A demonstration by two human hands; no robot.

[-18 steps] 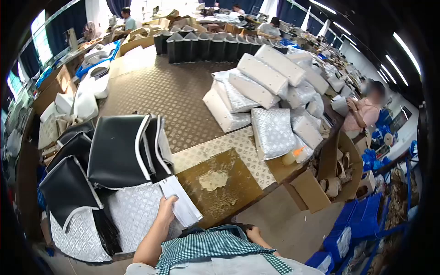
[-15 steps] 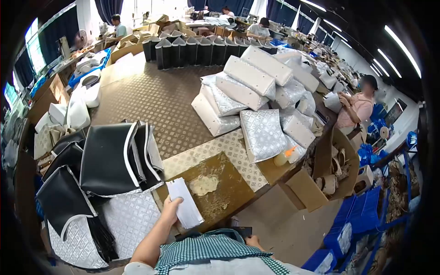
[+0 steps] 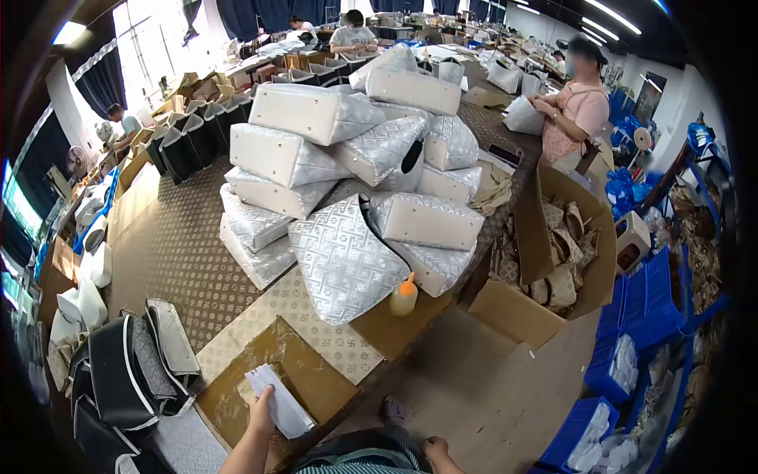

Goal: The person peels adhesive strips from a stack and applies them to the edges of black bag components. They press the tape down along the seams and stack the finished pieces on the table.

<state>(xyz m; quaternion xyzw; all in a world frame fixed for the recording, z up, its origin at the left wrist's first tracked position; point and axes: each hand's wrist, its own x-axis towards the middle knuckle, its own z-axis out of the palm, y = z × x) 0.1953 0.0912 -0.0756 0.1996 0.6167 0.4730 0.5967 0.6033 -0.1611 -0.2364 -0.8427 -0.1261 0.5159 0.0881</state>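
Note:
My left hand (image 3: 260,406) is closed on a stack of white strips (image 3: 286,409), with the thumb on top. The stack is just above a brown glue-stained board (image 3: 229,371) at the front edge of the table. Low beside my body is my right hand (image 3: 435,449); its fingers are too small and partly hidden to read. Ahead of the board, a silver patterned bag (image 3: 347,261) leans against a pile of similar bags with cream bases (image 3: 300,110). A bottle with an orange nozzle (image 3: 403,297) stands beside it.
Black bag pieces with white edging (image 3: 118,371) lie at the left, and a row of black bags (image 3: 189,142) stands farther back. An open cardboard box (image 3: 517,316) holds brown patterned pieces at the right, near blue crates (image 3: 655,296). A co-worker (image 3: 580,110) handles a silver bag.
My view has swung to the right, so the bag pile and box appear nearer the middle. My left hand still holds the white strips over the board.

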